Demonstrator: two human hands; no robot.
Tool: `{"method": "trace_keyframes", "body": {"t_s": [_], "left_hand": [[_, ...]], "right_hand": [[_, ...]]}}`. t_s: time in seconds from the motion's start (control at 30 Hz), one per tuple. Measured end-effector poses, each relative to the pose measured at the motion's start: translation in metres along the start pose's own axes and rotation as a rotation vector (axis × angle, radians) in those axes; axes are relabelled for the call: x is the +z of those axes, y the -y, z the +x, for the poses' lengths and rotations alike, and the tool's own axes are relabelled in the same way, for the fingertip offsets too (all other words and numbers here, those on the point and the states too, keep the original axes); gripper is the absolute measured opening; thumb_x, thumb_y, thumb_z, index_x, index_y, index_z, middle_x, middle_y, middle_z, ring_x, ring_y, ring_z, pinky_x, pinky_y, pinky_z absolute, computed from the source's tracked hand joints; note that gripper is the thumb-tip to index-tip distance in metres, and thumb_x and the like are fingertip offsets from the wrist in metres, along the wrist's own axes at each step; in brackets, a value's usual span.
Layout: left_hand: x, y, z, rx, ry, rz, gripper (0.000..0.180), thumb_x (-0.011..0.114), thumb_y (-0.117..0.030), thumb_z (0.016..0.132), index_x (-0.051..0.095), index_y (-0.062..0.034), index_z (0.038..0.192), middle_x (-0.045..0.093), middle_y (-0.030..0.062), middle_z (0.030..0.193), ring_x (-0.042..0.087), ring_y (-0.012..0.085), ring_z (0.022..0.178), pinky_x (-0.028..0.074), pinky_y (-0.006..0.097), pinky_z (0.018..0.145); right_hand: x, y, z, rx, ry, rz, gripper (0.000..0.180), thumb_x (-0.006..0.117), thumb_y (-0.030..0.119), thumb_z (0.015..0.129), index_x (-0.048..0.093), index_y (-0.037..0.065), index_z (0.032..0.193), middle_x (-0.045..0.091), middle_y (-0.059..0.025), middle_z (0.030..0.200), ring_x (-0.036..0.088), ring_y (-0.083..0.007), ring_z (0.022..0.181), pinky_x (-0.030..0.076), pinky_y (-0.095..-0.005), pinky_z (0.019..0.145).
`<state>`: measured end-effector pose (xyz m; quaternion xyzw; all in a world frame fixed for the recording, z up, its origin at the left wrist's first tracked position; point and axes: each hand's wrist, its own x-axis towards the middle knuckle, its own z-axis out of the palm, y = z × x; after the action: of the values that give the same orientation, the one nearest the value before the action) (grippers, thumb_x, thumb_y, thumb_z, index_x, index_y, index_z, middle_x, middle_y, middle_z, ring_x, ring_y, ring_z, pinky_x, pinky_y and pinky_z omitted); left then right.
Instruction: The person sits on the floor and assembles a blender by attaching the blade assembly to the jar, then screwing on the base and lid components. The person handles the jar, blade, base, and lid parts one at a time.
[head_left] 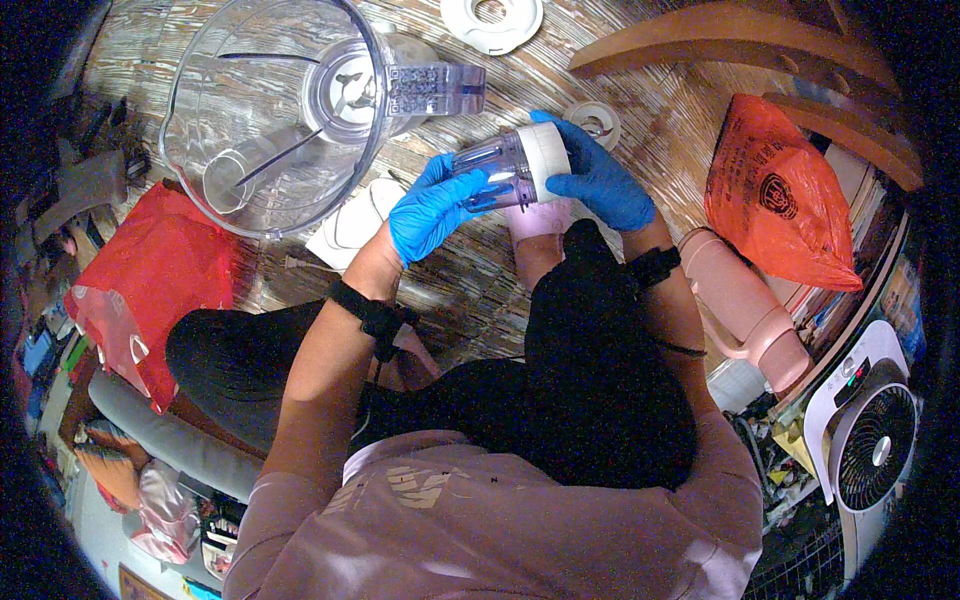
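- Head view: we see two hands in blue gloves holding a small clear blender cup [505, 165] with a white base, over the wooden counter [470, 290].
- Our left hand [432, 208] has its grip closed around the clear end.
- Our right hand [598, 180] has its grip closed around the white end.
- A big clear jug [265, 110] lies far left on the counter.
- A white ring lid [492, 20] sits far from us.
- An orange bag [775, 195] is on the right.
- A pink bottle [745, 305] is near right.
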<state>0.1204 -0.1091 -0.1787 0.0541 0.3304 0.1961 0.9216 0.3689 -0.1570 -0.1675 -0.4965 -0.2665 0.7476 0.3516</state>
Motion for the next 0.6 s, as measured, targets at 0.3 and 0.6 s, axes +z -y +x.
{"method": "trace_keyframes", "body": {"t_s": [0.3, 0.6], "left_hand": [[0.002, -0.004, -0.002, -0.058, 0.088, 0.027, 0.058, 0.056, -0.029, 0.097, 0.035, -0.0044, 0.146, 0.052, 0.0148, 0.137, 0.058, 0.0286, 0.119, 0.05, 0.04, 0.099], [-0.013, -0.005, -0.005, -0.118, 0.026, 0.083, 0.059, 0.052, -0.034, 0.099, 0.033, -0.0072, 0.148, 0.047, 0.0152, 0.142, 0.053, 0.0292, 0.125, 0.052, 0.042, 0.097]], "right_hand": [[0.007, 0.014, -0.001, -0.079, 0.001, -0.15, 0.096, 0.086, 0.02, 0.07, 0.032, 0.008, 0.148, 0.052, -0.0092, 0.136, 0.05, -0.0213, 0.124, 0.04, -0.0394, 0.106], [0.008, 0.017, -0.001, -0.097, -0.003, -0.233, 0.098, 0.087, 0.023, 0.069, 0.032, 0.01, 0.149, 0.048, -0.0099, 0.141, 0.049, -0.0221, 0.125, 0.04, -0.0393, 0.107]]}}
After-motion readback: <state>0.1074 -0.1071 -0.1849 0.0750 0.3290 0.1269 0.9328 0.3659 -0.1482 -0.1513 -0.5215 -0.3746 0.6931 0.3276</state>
